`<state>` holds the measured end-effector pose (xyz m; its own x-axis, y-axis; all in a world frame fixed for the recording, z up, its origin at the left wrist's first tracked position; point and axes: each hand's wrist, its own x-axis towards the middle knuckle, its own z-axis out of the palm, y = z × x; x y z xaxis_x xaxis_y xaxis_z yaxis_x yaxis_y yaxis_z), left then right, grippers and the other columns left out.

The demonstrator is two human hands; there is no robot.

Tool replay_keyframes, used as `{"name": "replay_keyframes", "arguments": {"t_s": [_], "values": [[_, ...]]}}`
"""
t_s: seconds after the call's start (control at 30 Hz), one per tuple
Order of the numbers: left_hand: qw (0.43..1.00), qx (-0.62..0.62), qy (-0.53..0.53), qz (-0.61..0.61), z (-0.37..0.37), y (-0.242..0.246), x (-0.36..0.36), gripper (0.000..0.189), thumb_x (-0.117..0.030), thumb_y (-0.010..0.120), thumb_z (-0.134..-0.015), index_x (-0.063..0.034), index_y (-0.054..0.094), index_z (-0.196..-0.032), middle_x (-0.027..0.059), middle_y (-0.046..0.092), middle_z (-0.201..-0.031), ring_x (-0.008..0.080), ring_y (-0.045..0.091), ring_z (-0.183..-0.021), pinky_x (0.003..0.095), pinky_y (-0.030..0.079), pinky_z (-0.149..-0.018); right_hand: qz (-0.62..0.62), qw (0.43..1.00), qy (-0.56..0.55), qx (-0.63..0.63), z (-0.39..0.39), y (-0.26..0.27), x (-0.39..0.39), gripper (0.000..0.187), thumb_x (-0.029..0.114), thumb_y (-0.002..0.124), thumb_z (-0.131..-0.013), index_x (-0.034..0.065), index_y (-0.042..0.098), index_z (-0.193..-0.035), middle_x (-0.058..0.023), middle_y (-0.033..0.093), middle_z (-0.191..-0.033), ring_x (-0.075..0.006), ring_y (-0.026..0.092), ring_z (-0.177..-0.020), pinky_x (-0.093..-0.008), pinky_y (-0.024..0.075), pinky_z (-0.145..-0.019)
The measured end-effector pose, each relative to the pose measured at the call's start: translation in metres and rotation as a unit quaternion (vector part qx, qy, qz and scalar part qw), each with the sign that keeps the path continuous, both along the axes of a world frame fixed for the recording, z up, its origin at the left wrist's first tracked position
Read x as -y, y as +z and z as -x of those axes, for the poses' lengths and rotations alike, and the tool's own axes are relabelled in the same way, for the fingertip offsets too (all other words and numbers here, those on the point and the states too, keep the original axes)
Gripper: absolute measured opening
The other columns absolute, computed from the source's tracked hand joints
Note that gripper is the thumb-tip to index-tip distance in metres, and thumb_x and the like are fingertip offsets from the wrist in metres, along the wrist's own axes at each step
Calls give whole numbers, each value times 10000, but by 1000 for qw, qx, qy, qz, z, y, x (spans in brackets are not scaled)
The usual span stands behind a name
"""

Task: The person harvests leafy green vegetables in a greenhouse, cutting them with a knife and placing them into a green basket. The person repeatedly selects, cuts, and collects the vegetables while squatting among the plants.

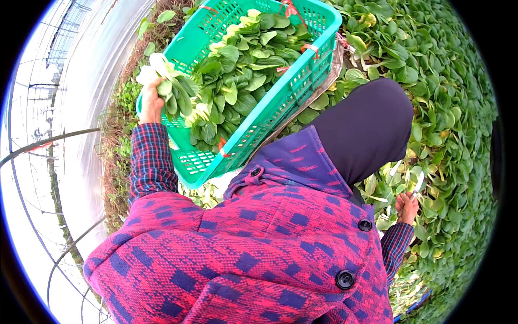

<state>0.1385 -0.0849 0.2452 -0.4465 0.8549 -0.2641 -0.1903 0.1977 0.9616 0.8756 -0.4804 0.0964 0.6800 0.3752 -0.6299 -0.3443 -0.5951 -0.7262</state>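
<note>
My left hand (151,104) grips a bunch of bok choy (178,91) by its pale stems, over the near left side of a green plastic crate (259,130). Inside the crate lie rows of cut bok choy (251,65), with pale bases turned left and leaves to the right. On my other side, my right hand (406,207) is closed around a small knife (419,183), its blade pointing up and away from the fist. That hand is low among the growing leafy plants, beside my bent knee. The knife's handle is mostly hidden by my fingers.
Dense bok choy plants (453,133) cover the ground to the right. Red ties (309,49) hang on the crate's rim. Dry grass and weeds (117,162) border plastic sheeting (87,81) and curved frame bars (52,141) on the left. My dark-trousered knee (368,125) stands between crate and plants.
</note>
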Motion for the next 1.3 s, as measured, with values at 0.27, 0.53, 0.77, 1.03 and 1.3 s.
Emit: {"name": "replay_keyframes", "arguments": {"t_s": [0.27,0.53,0.77,1.03,1.3], "values": [[989,94,115,-10,81,-147,9,335,45,579,-785,-11,537,-1112,113,610,-1024,298,631,-852,448,549,-745,21,1000,-8,4,14,26,-9,260,65,608,-828,71,495,-1062,-51,634,-892,-113,645,-693,-179,496,-452],[980,129,115,95,47,-193,22,320,39,717,-693,26,605,-992,125,645,-942,268,642,-797,423,552,-716,27,1000,10,0,21,29,-5,230,79,591,-848,54,493,-1054,-87,639,-913,-116,649,-681,-187,513,-444],[969,-197,110,97,69,-175,29,396,-38,740,-698,60,582,-1047,116,621,-1009,208,603,-868,337,487,-733,28,999,32,3,26,28,-16,246,75,588,-845,37,480,-1062,-95,634,-913,-126,646,-673,-193,512,-442],[748,-587,115,288,11,-140,32,631,-319,681,-738,64,370,-1133,269,571,-1070,396,599,-946,461,490,-804,62,998,23,19,24,38,-7,255,74,597,-837,40,475,-1059,-83,638,-870,-122,651,-665,-182,496,-417],[650,-679,70,334,18,-156,32,641,-329,633,-754,70,375,-1183,201,542,-1086,316,561,-1010,440,470,-816,39,999,14,4,29,36,-6,222,79,620,-814,57,492,-993,-69,636,-845,-128,645,-641,-199,495,-417]]}}
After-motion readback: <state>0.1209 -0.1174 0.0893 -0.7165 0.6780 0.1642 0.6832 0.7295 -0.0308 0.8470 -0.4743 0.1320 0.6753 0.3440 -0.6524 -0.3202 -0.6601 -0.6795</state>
